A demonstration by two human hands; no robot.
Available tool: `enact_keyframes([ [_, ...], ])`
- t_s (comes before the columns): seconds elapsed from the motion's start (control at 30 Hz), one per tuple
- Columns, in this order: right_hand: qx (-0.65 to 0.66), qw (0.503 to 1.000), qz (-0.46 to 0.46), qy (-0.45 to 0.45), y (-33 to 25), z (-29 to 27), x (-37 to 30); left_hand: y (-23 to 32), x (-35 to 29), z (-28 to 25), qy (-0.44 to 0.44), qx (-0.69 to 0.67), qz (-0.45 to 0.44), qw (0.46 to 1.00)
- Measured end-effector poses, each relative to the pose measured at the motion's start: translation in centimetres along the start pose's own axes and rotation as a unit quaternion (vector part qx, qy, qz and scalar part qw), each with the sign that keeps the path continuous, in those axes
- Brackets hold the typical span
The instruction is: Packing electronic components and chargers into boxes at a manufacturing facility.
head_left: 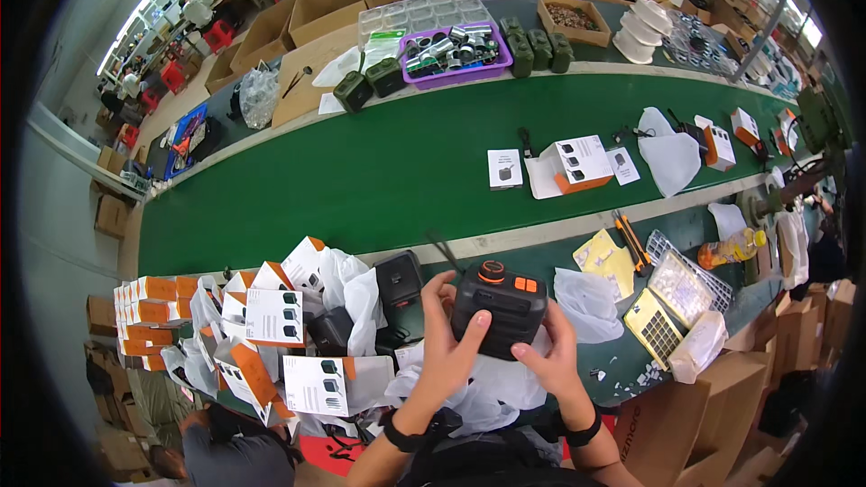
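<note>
Both hands hold a black box-shaped device (498, 308) above the near work table. It has a round orange knob and orange buttons on top, and a thin dark antenna-like strip sticks out at its upper left. My left hand (448, 329) wraps its left side, thumb on the face. My right hand (552, 353) grips the right side, thumb at the lower edge. White plastic wrap (505, 388) lies beneath. To the left are another black device (399, 278), more white bags (363, 307) and several open white-and-orange cartons (275, 317).
Beyond runs a green conveyor belt (361, 171) bearing an open carton (577, 162) and leaflets. At right lie orange-handled cutters (633, 243), yellow sticker sheets (651, 329) and a drink bottle (732, 249). A purple basket (507, 59) stands across the belt. Another person (236, 451) is at lower left.
</note>
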State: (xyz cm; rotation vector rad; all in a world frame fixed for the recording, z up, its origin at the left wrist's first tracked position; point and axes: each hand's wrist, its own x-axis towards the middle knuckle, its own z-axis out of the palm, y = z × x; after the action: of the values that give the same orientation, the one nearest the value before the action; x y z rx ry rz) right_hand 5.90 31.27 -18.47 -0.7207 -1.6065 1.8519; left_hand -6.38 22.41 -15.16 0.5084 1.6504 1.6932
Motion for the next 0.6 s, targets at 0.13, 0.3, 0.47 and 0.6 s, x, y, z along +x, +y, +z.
enact_keyframes([
  [0.13, -0.295, 0.933, -0.167, 0.12, -2.5, 2.1, 0.2, -2.4, -0.7, 2.0, 0.017, -0.054, 0.074, 0.996],
  [0.3, -0.215, 0.964, -0.148, -0.048, -4.4, 1.1, -0.1, -5.4, 0.5, -1.0, -0.066, -0.346, -0.176, 0.919],
  [0.47, -0.196, 0.967, -0.135, 0.093, -3.4, -2.2, 0.0, -3.5, 1.3, -0.6, -0.16, -0.423, -0.179, 0.874],
  [0.6, -0.121, 0.983, -0.083, 0.11, -2.1, -3.1, -0.1, -3.9, 1.1, -0.4, -0.16, -0.396, -0.18, 0.886],
])
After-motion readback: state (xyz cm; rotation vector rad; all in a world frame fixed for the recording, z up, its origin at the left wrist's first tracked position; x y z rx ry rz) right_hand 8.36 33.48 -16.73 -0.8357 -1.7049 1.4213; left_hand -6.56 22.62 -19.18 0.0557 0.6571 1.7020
